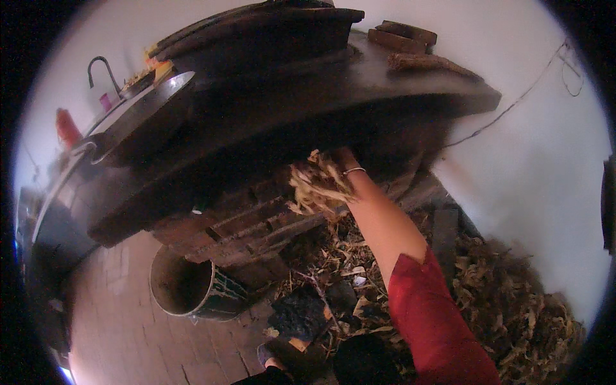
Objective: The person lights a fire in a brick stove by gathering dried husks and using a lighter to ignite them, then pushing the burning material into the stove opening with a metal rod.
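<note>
My right arm, in a red sleeve, reaches forward under the dark overhanging slab of a brick stove (269, 110). A bracelet (355, 170) circles the wrist. My right hand (345, 156) is largely lost in the shadow below the slab, its fingers hidden. Against the wrist's left side is a bunch of dry plant husks (320, 187), its loose ends hanging before the brickwork (240, 221). Whether the fingers grip the bunch is not visible. My left hand is out of view.
An open bucket (183, 284) stands on the tiled floor at left. Dry husks (515, 308) are heaped by the white wall; twigs and scraps (356, 255) litter the ground below my arm. Bricks (402, 37) and a brush-like bundle (433, 64) rest on the slab.
</note>
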Available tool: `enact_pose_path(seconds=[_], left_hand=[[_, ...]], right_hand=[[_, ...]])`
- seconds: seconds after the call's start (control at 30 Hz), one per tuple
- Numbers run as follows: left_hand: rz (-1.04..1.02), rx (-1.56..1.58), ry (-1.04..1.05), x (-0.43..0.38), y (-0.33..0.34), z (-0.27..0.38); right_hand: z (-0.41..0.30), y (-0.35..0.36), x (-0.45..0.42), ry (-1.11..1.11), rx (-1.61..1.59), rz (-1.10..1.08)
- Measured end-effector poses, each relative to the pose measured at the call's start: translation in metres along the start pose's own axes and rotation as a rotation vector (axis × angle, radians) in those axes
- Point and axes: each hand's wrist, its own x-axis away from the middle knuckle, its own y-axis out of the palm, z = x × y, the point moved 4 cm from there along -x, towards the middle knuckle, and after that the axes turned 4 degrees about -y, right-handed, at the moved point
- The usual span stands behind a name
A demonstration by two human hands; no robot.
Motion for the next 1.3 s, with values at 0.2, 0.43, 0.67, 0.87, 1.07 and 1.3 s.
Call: enact_pose_path(seconds=[0.2,0.43,0.67,0.87,1.07,1.3], left_hand=[[0.036,-0.195,0.142,-0.004,-0.01,0.002],[0.018,-0.152,0.11,-0.001,-0.009,-0.009],[0.021,-0.178,0.117,0.004,-0.005,-0.009],[0.033,-0.233,0.131,0.014,-0.002,-0.004],[0.035,-0.275,0.103,0.016,-0.001,-0.008],[0.024,-0.121,0.068,0.023,-0.001,0.005]], right_hand=[[-0.052,0.038,-0.02,-0.319,0.601,0.071],[-0.079,0.083,-0.012,-0.499,0.965,0.127],[-0.096,0.071,0.027,-0.856,0.996,0.278],[-0.087,0.054,0.041,-0.326,0.082,0.222],[-0.083,0.028,0.102,-0.009,-0.587,0.344],[-0.015,-0.059,0.273,-0.158,-0.116,0.132]])
